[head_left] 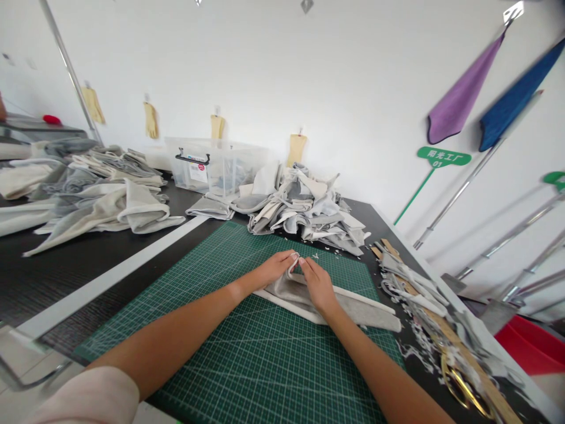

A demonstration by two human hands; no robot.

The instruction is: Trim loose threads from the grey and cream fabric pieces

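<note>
One long, grey, white-edged fabric piece [366, 307] is laid on one green gridded cutting mat [247, 365], its long axis pointing rightward and slightly nearward, its lifted edge pinched in closed fingertips by left hand [278, 266] and right hand [318, 285].

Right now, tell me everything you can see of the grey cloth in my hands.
The grey cloth looks soft, with pale edging along its long sides. It lies partly flat on the green cutting mat, stretching towards the mat's right edge. Nearer your fingers it is lifted and rumpled. Your left hand and right hand pinch its edging close together, where a small loop stands up. Your right hand and forearm hide some of it.
</note>
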